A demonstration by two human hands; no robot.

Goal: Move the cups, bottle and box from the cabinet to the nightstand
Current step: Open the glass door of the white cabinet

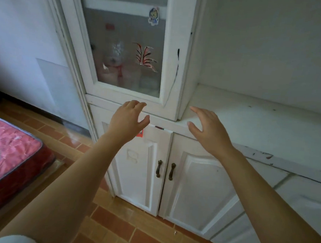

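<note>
A white cabinet (175, 88) stands in front of me, with a frosted glass door above and two panelled lower doors (141, 165) that are closed. My left hand (128, 117) is raised before the cabinet's ledge, fingers apart, holding nothing. My right hand (208, 128) hovers at the front edge of the white countertop (260, 124), also open and empty. No cups, bottle or box are in sight. Behind the frosted glass only blurred shapes show, among them a pale plush toy (114, 65).
Two dark metal handles (165, 171) sit at the middle of the lower doors. A red mattress (7, 152) lies at the left on a wooden frame. The floor (122, 225) is orange-brown tile. A white wall rises behind the countertop.
</note>
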